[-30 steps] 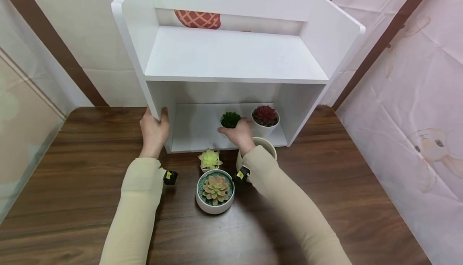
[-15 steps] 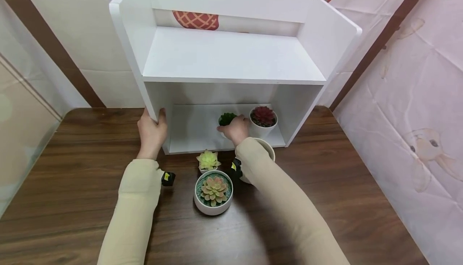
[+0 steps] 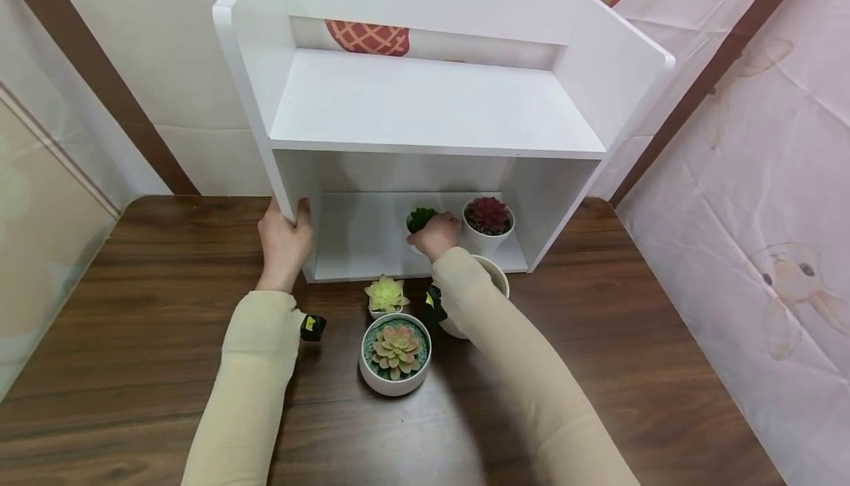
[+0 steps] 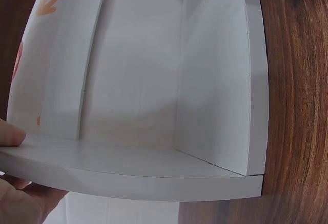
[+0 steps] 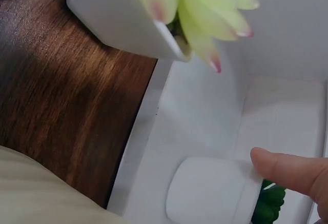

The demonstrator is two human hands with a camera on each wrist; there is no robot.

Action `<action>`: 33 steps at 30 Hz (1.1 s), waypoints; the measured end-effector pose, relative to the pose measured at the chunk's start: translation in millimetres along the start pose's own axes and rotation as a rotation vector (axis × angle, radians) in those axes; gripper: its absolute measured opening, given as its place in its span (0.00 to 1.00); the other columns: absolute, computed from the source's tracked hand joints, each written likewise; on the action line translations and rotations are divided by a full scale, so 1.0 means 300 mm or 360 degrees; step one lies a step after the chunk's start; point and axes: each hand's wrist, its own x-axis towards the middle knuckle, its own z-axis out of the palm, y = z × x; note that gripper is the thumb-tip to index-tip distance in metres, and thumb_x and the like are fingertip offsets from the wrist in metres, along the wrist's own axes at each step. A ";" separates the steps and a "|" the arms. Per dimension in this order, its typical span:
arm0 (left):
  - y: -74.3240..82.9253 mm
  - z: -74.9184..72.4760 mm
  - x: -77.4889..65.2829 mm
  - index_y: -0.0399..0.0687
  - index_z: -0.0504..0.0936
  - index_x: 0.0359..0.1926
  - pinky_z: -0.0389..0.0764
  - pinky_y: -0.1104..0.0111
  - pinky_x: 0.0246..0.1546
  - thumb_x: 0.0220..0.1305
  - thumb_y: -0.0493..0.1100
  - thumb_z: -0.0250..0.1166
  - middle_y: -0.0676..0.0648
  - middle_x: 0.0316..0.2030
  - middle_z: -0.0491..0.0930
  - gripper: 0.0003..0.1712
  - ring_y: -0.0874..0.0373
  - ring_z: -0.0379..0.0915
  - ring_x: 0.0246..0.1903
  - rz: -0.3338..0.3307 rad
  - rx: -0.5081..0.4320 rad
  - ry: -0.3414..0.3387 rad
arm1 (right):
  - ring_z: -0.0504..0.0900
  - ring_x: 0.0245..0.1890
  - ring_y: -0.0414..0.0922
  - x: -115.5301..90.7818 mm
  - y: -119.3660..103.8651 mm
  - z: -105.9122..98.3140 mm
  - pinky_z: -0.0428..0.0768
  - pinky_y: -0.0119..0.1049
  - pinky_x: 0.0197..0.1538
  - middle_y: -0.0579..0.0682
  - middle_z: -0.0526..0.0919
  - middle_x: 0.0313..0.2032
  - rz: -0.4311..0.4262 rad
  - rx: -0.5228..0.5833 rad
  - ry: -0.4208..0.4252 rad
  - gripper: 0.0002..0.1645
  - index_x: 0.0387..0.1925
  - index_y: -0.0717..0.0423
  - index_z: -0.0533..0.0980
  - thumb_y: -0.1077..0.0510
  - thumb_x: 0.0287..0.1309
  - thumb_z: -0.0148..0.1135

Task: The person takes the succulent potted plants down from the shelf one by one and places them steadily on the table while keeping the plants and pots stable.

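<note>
My left hand grips the left side panel of a white two-tier shelf; in the left wrist view, fingers lie on both faces of that panel. Inside the lower tier, my right hand holds a small potted green succulent. A fingertip presses at the rim of its white pot, which is close over the shelf's bottom board; the other fingers are out of the right wrist view. Just right of this hand, a red succulent in a white pot stands on the same board.
Before the shelf, a yellow-green succulent in a small white pot and a pinkish-green succulent in a round bowl stand on the wooden table. A cream pot is partly hidden under my right forearm. Cloth-covered walls surround the table.
My right hand and wrist have shifted slightly forward and left, covering more of the green succulent. The left hand keeps its grip on the panel.
</note>
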 end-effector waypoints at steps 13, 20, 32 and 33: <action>-0.001 0.004 -0.002 0.27 0.69 0.59 0.71 0.42 0.55 0.69 0.37 0.52 0.27 0.55 0.74 0.22 0.33 0.71 0.56 0.0014 -0.0007 0.0003 | 0.65 0.64 0.55 -0.592 -0.146 -0.627 0.69 0.41 0.64 0.63 0.65 0.64 -0.0033 0.0396 -0.0188 0.53 0.67 0.69 0.59 0.41 0.50 0.68; -0.002 -0.001 -0.002 0.26 0.69 0.59 0.71 0.41 0.55 0.69 0.37 0.52 0.27 0.56 0.74 0.22 0.33 0.70 0.57 0.0007 -0.0005 0.0004 | 0.65 0.65 0.56 -0.745 -0.169 -0.755 0.69 0.42 0.65 0.66 0.65 0.65 -0.0036 0.0671 -0.0215 0.51 0.68 0.70 0.56 0.48 0.52 0.70; 0.003 0.002 -0.005 0.26 0.68 0.60 0.70 0.42 0.56 0.69 0.37 0.52 0.27 0.56 0.73 0.22 0.34 0.70 0.57 -0.0002 -0.0015 -0.0009 | 0.69 0.62 0.57 -0.828 -0.128 -0.794 0.70 0.48 0.63 0.64 0.68 0.62 -0.0085 0.1071 -0.0222 0.50 0.68 0.64 0.58 0.54 0.48 0.73; 0.004 0.004 -0.004 0.26 0.69 0.60 0.70 0.42 0.56 0.69 0.37 0.52 0.27 0.56 0.73 0.22 0.34 0.70 0.57 0.0003 -0.0017 -0.0009 | 0.70 0.61 0.57 -0.836 -0.122 -0.801 0.71 0.48 0.63 0.63 0.69 0.62 -0.0101 0.1086 -0.0213 0.50 0.68 0.64 0.58 0.55 0.47 0.74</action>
